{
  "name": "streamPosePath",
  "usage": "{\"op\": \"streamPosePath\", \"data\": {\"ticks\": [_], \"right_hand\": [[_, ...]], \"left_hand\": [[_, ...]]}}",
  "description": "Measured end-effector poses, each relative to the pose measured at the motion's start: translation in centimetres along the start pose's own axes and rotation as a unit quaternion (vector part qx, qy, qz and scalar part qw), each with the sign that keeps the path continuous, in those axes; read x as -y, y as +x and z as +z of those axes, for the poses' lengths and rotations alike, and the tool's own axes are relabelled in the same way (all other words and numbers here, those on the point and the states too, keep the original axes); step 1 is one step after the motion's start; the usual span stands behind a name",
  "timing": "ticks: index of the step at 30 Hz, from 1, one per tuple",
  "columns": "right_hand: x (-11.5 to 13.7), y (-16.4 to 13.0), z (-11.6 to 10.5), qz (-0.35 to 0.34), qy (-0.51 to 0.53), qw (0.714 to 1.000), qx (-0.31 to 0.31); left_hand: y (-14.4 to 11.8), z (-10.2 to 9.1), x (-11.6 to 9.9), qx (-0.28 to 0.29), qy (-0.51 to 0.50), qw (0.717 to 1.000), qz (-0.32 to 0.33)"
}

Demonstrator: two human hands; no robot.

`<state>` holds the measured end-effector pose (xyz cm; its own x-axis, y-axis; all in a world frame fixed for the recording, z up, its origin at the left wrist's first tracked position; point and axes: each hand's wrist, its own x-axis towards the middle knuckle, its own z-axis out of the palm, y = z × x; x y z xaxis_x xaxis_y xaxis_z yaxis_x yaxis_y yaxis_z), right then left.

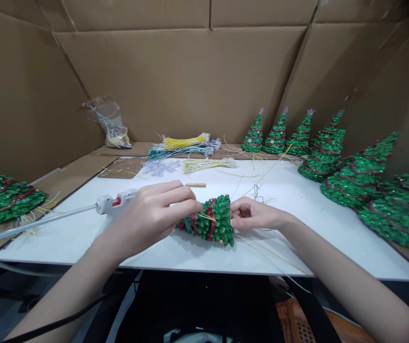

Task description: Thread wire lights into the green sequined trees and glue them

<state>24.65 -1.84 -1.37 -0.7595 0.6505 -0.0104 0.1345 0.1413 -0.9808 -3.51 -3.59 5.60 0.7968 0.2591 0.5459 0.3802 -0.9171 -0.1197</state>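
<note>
Both hands pinch one glittery tree [209, 221], left hand [150, 214] on its side, right hand [249, 214] at its base; seven trees [324, 152] stand right.

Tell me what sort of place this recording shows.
Probably a small craft assembly station for decorations. Cardboard walls enclose a white board; finished glitter trees stand in a row; wire bundles and a glue gun lie nearby. Both hands, left and right, hold a tree.

Cardboard walls [175, 81] around white tabletop [314, 224]
</note>
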Motion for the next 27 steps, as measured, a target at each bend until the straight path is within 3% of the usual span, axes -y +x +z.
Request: {"op": "streamPosePath", "data": {"ticks": [12, 27], "right_hand": [[0.2, 0.1, 0.1, 0.001, -0.004, 1.0, 0.0], [0.4, 0.1, 0.1, 0.017, -0.029, 0.999, 0.012]], "left_hand": [[1.1, 0.6, -0.7, -0.041, -0.034, 0.999, 0.0], [1.2, 2.0, -1.4, -0.03, -0.037, 0.999, -0.006]]}}
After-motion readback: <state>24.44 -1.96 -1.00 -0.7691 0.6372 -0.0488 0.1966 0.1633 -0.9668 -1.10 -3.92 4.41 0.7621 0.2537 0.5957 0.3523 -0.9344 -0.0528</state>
